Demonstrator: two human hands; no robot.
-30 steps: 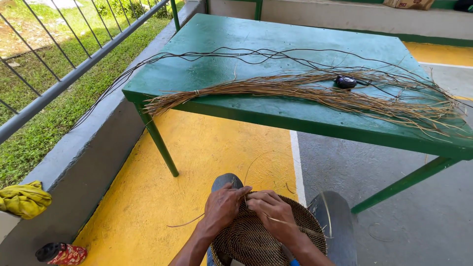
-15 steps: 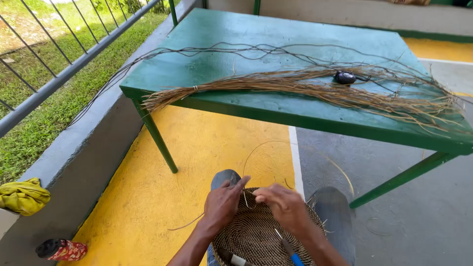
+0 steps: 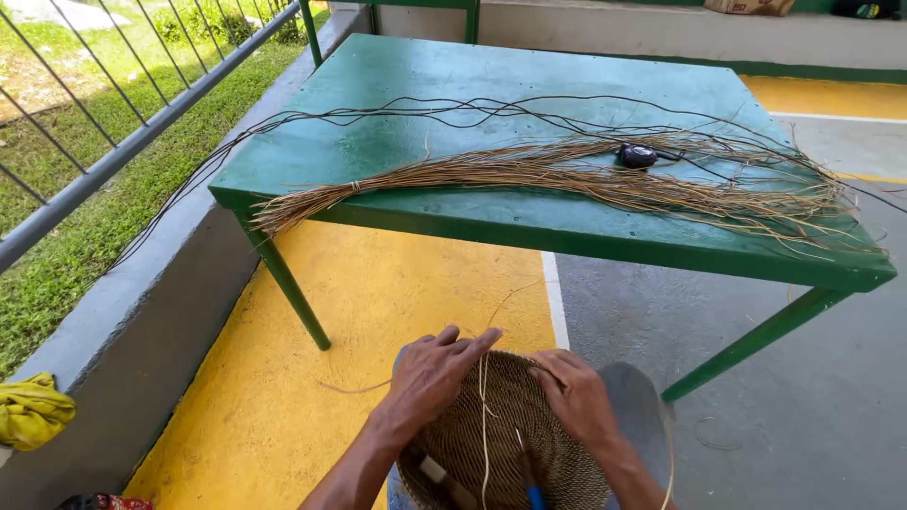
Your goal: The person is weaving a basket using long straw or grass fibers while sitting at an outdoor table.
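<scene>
On the lap, both hands' grip closed on half-woven basket [image 3: 510, 434]: left hand [image 3: 430, 373], right hand [image 3: 576, 397]; fibre bundle [image 3: 567, 175] on bench [image 3: 529, 227] unused.

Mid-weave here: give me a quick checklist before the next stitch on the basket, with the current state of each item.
1. Left hand steadying the woven basket: ok.
2. Right hand on the rim: ok.
3. Pale working strand lying free across the weave: ok.
4. Blue-handled tool within reach on the basket: ok.
5. Spare fibre bundle lying on the green table: ok.
6. Strand end threaded: cannot tell.
</scene>
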